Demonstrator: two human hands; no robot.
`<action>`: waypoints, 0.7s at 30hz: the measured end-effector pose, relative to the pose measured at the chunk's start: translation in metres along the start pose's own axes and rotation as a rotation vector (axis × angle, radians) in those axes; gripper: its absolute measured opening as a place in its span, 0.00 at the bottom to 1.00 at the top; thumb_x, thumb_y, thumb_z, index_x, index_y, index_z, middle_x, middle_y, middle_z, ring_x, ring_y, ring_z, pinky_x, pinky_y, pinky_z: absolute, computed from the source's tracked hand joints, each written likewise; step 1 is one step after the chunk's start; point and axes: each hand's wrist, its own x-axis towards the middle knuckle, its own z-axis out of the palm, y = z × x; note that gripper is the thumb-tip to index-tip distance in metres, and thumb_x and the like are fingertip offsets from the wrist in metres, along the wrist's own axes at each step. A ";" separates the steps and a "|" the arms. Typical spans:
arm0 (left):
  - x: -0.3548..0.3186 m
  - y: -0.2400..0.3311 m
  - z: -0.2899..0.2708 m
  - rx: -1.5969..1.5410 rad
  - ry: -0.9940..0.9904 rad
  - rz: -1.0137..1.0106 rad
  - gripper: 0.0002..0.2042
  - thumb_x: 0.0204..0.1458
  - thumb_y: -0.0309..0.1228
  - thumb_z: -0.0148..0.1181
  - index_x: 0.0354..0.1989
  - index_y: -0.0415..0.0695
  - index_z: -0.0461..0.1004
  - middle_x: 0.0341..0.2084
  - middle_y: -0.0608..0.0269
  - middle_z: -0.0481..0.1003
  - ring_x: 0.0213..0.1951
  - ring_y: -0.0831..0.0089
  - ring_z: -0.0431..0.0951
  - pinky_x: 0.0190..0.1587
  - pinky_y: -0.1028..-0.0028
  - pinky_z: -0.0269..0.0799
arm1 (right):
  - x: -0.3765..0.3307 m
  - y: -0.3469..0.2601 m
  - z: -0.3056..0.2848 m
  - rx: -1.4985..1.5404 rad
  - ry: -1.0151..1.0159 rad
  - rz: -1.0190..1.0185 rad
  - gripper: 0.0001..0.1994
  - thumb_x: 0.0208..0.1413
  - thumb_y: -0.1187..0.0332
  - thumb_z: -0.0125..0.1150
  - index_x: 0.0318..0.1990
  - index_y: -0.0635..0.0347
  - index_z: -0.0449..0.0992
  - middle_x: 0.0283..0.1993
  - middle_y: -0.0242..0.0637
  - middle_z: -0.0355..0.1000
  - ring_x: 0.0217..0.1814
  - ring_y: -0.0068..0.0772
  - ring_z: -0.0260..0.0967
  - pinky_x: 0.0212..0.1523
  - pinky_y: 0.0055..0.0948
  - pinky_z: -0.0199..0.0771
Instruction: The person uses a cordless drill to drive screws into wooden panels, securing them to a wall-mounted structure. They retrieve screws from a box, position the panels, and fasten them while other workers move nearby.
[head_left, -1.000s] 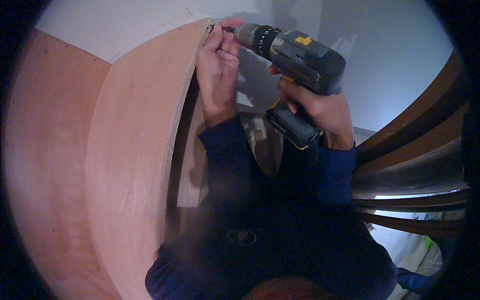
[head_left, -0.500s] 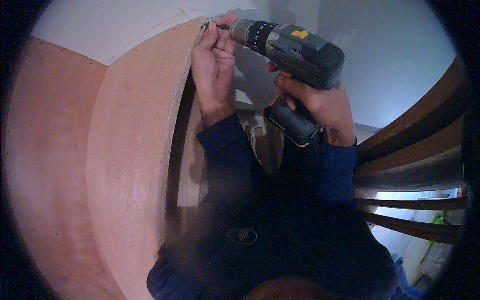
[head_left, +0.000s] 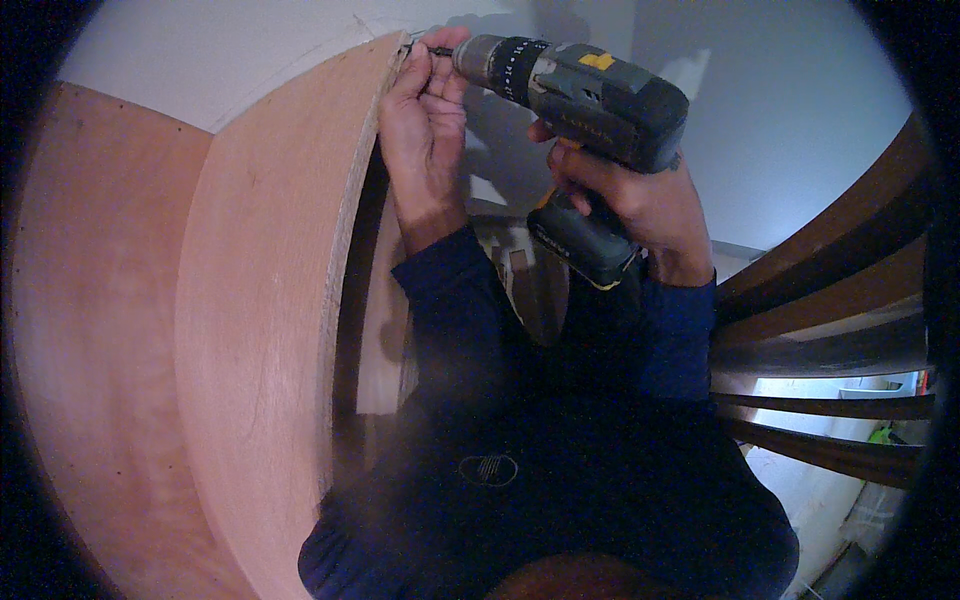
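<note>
My right hand [head_left: 640, 205] is wrapped round the handle of a cordless drill [head_left: 610, 110], dark with a yellow switch on top. The drill lies almost level and its chuck points left, with the battery [head_left: 580, 242] hanging below. From the chuck a dark bit [head_left: 440, 51] reaches to the edge of a plywood panel [head_left: 275, 240], near its far top corner. There my left hand [head_left: 425, 125] is closed, thumb and fingers pinched round the bit's tip against the panel edge. What sits between those fingertips is too small and hidden to make out.
Another wooden sheet [head_left: 110, 300] stands at the far left, meeting the panel. A pale wall [head_left: 770, 130] rises ahead and to the right. Curved dark wooden boards [head_left: 820, 335] fill the right side, with a lit space showing between them.
The drill and both hands have shifted very slightly left and up in the picture. Both grips stay the same, and the bit is still at the panel edge.
</note>
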 end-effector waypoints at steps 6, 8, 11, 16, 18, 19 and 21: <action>0.002 0.000 -0.003 0.000 0.024 -0.014 0.14 0.70 0.30 0.46 0.52 0.31 0.73 0.48 0.49 0.79 0.49 0.68 0.80 0.55 0.69 0.77 | 0.002 0.008 0.000 -0.031 0.011 -0.101 0.17 0.56 0.76 0.66 0.54 0.64 0.78 0.42 0.35 0.80 0.27 0.19 0.69 0.26 0.22 0.68; 0.000 0.001 -0.002 -0.019 -0.010 -0.021 0.14 0.70 0.30 0.47 0.51 0.30 0.74 0.48 0.49 0.79 0.50 0.67 0.80 0.56 0.68 0.77 | 0.002 0.011 0.000 -0.008 0.012 -0.089 0.16 0.56 0.76 0.66 0.54 0.64 0.78 0.41 0.35 0.80 0.27 0.19 0.69 0.27 0.22 0.68; -0.004 0.001 0.003 -0.014 -0.018 -0.007 0.14 0.70 0.30 0.47 0.52 0.30 0.74 0.47 0.49 0.80 0.48 0.67 0.81 0.56 0.68 0.78 | -0.001 0.012 -0.001 0.042 0.021 -0.113 0.17 0.57 0.75 0.66 0.54 0.64 0.78 0.41 0.34 0.80 0.27 0.19 0.69 0.27 0.22 0.68; -0.005 -0.003 0.004 -0.005 0.014 -0.012 0.15 0.70 0.31 0.48 0.52 0.30 0.74 0.46 0.49 0.80 0.45 0.69 0.81 0.53 0.70 0.78 | -0.009 0.006 -0.006 0.010 0.008 -0.073 0.17 0.57 0.75 0.66 0.54 0.63 0.78 0.43 0.34 0.80 0.27 0.18 0.69 0.26 0.22 0.68; 0.000 0.002 0.001 0.003 -0.049 -0.029 0.15 0.70 0.31 0.48 0.52 0.30 0.74 0.46 0.50 0.80 0.42 0.71 0.81 0.52 0.71 0.79 | -0.003 0.004 -0.006 -0.036 -0.015 -0.067 0.17 0.57 0.75 0.66 0.55 0.62 0.78 0.43 0.34 0.80 0.28 0.18 0.69 0.26 0.21 0.68; 0.001 0.007 -0.001 -0.125 -0.171 -0.096 0.15 0.70 0.31 0.48 0.52 0.30 0.74 0.45 0.50 0.80 0.41 0.72 0.80 0.52 0.71 0.79 | -0.002 0.004 -0.005 -0.057 -0.034 -0.067 0.17 0.57 0.75 0.67 0.55 0.62 0.79 0.44 0.34 0.81 0.28 0.18 0.69 0.26 0.21 0.67; 0.003 0.011 -0.004 -0.189 -0.223 -0.170 0.15 0.70 0.30 0.48 0.52 0.30 0.74 0.45 0.51 0.80 0.38 0.73 0.79 0.53 0.70 0.79 | -0.001 0.003 -0.002 -0.081 0.011 -0.054 0.17 0.57 0.74 0.67 0.55 0.61 0.79 0.44 0.33 0.81 0.27 0.18 0.69 0.27 0.21 0.68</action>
